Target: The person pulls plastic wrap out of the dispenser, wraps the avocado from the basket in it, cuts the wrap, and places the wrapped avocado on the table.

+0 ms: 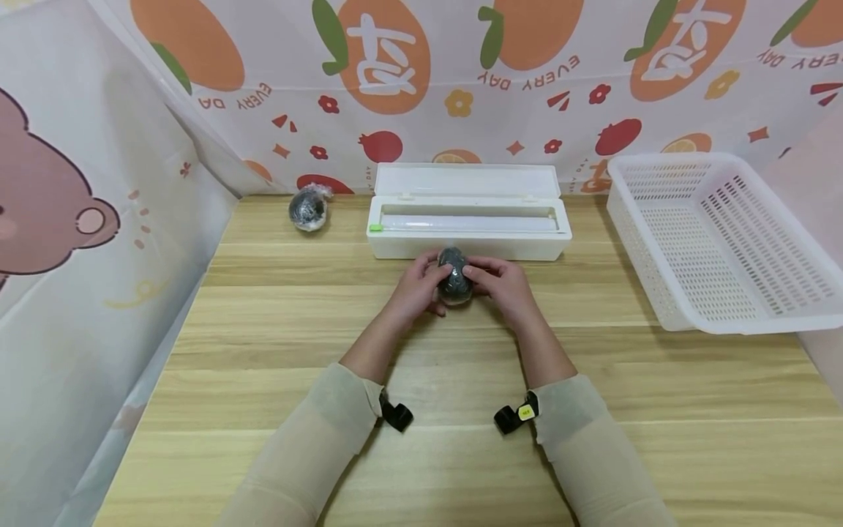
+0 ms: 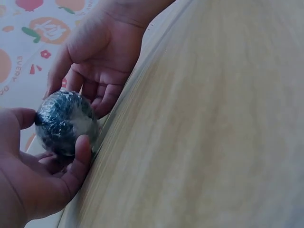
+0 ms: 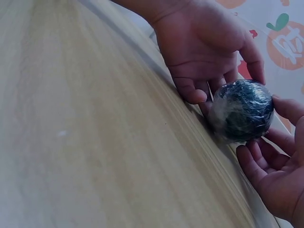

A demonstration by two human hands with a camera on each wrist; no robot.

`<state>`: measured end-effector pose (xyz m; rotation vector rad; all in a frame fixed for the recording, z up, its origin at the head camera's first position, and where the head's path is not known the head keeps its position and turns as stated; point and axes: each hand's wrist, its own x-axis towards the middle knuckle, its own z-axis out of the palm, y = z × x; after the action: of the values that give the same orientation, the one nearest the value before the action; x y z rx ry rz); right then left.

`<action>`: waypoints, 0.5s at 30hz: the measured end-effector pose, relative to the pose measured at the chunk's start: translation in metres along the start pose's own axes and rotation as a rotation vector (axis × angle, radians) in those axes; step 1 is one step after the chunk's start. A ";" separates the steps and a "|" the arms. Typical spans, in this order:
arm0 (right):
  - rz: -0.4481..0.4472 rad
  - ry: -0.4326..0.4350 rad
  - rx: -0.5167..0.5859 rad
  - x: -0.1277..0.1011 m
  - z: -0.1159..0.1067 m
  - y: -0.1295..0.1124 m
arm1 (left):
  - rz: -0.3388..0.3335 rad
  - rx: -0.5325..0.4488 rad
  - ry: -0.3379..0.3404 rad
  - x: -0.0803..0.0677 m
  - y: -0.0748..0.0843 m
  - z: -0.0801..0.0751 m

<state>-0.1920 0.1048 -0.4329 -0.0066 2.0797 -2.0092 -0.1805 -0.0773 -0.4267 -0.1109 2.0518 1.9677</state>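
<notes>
Between both hands is a dark round ball wrapped in clear plastic film (image 1: 454, 277), its crinkled wrap shining in both wrist views. My left hand (image 1: 416, 287) grips it from the left, thumb on top and fingers curled beneath. From the right, my right hand (image 1: 506, 285) holds the same ball, with the thumb on its upper side. Just behind the hands stands a white cling film box (image 1: 469, 249), its lid raised and a roll of film (image 1: 467, 223) lying inside. What the ball is under the film cannot be told.
A second film-wrapped dark ball (image 1: 308, 209) sits at the table's back left. On the right stands a white perforated plastic basket (image 1: 665, 293). A fruit-patterned cloth (image 1: 500, 110) hangs behind the wooden table (image 1: 263, 351).
</notes>
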 end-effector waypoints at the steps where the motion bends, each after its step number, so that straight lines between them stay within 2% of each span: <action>1: -0.005 0.002 -0.001 0.000 0.000 0.000 | 0.008 0.029 0.014 0.000 0.000 0.000; 6: -0.034 0.007 -0.017 0.000 0.001 0.001 | 0.053 0.097 0.064 0.000 -0.001 0.000; 15: -0.039 0.071 -0.020 0.001 0.002 0.001 | 0.079 -0.031 0.061 0.001 -0.001 -0.002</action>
<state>-0.1922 0.1032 -0.4344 0.0210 2.1586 -2.0392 -0.1814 -0.0789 -0.4274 -0.0986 2.0938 2.0685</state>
